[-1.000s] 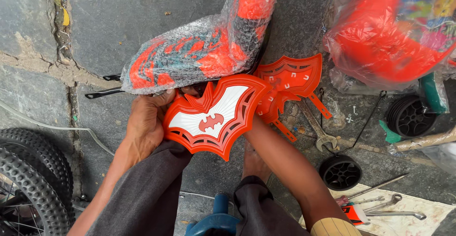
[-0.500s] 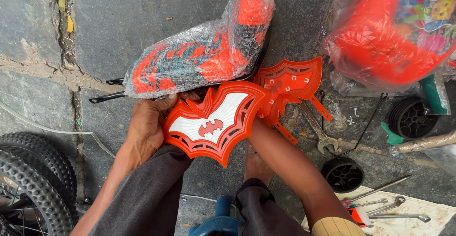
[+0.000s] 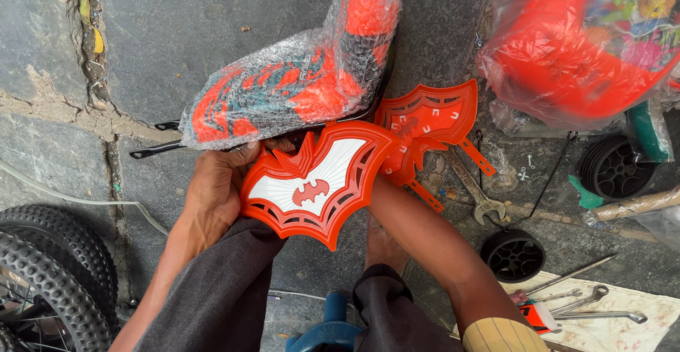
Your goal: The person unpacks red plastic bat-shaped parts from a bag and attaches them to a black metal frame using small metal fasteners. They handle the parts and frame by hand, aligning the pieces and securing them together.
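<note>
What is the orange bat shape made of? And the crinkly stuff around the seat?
The bat-shaped plate looks like moulded plastic, orange with a white middle: smooth, slightly shiny, with thin cut-out ribs. The left hand holds its edge. The seat is wrapped in clear bubble wrap, going by the small shiny bubbles.

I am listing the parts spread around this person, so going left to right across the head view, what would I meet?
Black knobbly rubber tyre → left hand → orange and white bat-shaped plastic panel → second orange bat-shaped panel lying on the ground → small black plastic wheel → metal spanners on a pale cloth.
</note>
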